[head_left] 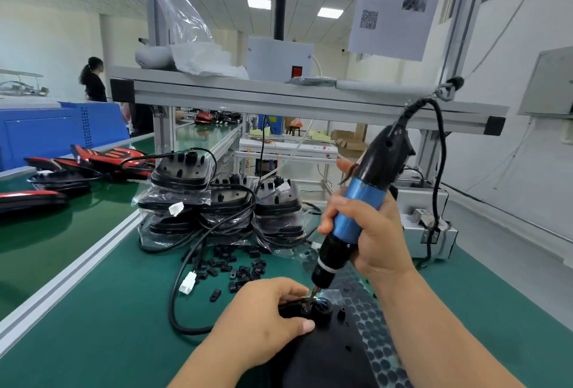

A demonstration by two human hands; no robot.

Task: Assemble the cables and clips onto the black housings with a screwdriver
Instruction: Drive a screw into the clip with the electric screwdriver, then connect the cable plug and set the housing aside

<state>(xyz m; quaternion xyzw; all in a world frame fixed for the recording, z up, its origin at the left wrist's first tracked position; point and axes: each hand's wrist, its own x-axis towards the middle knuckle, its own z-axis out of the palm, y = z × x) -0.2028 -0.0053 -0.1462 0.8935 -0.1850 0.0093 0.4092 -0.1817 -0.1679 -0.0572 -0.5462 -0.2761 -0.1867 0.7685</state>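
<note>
A black housing (328,353) lies on a dotted mat at the front of the green bench. My left hand (266,316) grips the housing's upper left edge, thumb on top and fingers curled by the cable entry. My right hand (369,235) holds a blue and black electric screwdriver (356,211) tilted, its bit down on a small clip (307,305) at the cable entry. A black cable (176,288) with a white connector (188,284) loops off to the left. Loose black clips (232,266) are scattered behind.
Stacks of bagged black housings (223,201) with cables stand behind the clips. Red and black lamp parts (102,158) lie on the conveyor at left. A grey metal box (431,232) sits at right. An aluminium shelf frame (279,96) spans overhead. A person (93,81) stands far left.
</note>
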